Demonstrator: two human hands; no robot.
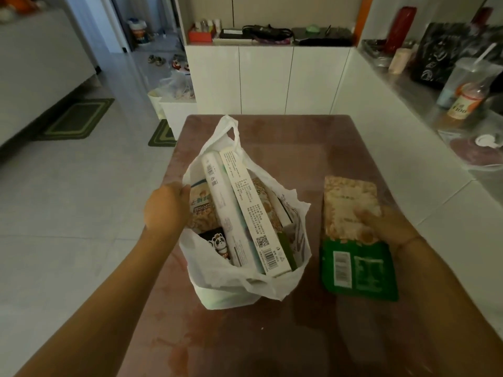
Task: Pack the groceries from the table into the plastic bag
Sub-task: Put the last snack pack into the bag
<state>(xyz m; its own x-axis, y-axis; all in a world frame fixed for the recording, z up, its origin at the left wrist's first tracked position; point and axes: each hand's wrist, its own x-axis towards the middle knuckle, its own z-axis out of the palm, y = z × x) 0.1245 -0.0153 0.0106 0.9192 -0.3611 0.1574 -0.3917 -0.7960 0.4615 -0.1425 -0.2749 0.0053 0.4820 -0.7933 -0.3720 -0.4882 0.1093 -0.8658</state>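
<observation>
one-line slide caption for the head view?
Left hand holds the white bag open, boxes inside; right hand grips a green pouch beside it.

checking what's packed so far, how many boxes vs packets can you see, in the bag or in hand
Boxes in the plastic bag: 2
Packets showing in the bag: 3
Packets in the right hand: 1
Total: 6

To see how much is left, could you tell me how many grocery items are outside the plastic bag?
1: a green snack pouch on the table, under the right hand.
</observation>
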